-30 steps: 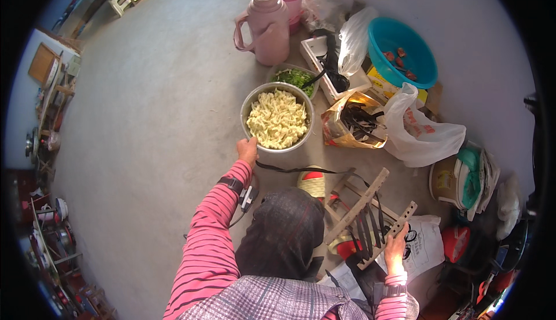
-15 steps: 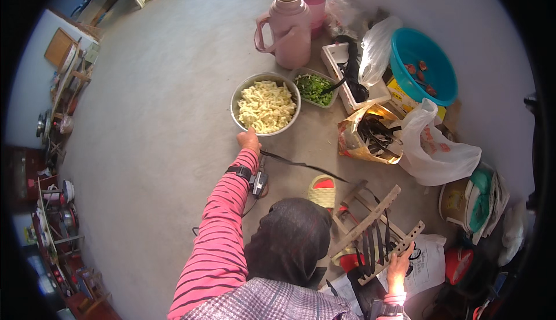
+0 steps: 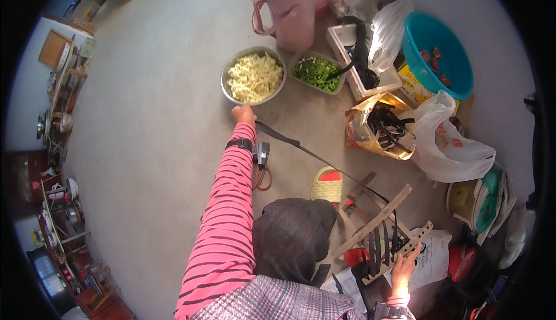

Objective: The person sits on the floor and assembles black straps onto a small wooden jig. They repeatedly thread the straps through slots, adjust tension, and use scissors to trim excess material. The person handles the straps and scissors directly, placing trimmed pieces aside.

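Observation:
My left hand is stretched far forward, its fingers closed on one end of a long black strap. The strap runs back to a small wooden frame with legs and drilled holes. Several black straps are strung across that frame. My right hand grips the frame's near rail beside the holes; part of its grip is hidden. Just beyond my left hand stands a metal bowl of pale, strip-shaped food. A plastic tub of chopped greens stands to its right.
Pink thermos flasks stand beyond the bowl. To the right are a white foam box, a gold bag of black strips, a teal basin and a white plastic bag. A yellow slipper shows beside the frame.
My left hand has drawn the strap out further, and it now stretches longer and straighter to the frame. My right hand stays on the rail. The view has shifted slightly.

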Demonstrator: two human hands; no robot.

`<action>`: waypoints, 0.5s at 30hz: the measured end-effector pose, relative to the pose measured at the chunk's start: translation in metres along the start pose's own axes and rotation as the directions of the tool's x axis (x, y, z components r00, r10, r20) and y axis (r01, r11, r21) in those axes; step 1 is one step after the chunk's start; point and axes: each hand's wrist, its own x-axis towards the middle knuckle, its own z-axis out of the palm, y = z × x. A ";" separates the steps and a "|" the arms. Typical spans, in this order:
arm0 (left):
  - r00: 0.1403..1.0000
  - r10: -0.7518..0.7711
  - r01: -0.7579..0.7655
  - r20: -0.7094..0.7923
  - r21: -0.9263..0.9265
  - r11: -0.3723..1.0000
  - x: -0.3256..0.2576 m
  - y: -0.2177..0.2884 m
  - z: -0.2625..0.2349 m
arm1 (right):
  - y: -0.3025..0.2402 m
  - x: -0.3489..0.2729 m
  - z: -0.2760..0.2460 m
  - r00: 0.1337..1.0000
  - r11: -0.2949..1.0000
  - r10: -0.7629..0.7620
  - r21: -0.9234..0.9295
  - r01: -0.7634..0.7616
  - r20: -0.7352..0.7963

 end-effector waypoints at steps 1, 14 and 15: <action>0.999 -0.034 0.036 0.037 -0.046 0.998 0.001 0.001 -0.001 | -0.001 0.000 0.000 1.000 0.999 0.010 -0.054 -0.010 0.000; 0.946 -0.155 -0.028 0.286 0.545 0.838 -0.028 -0.054 -0.072 | -0.001 0.002 -0.002 0.999 0.999 0.039 -0.019 -0.038 0.026; 0.952 -0.161 -0.062 0.259 0.680 0.731 -0.035 -0.066 -0.079 | 0.000 0.002 -0.001 0.999 0.999 0.038 -0.028 -0.037 0.028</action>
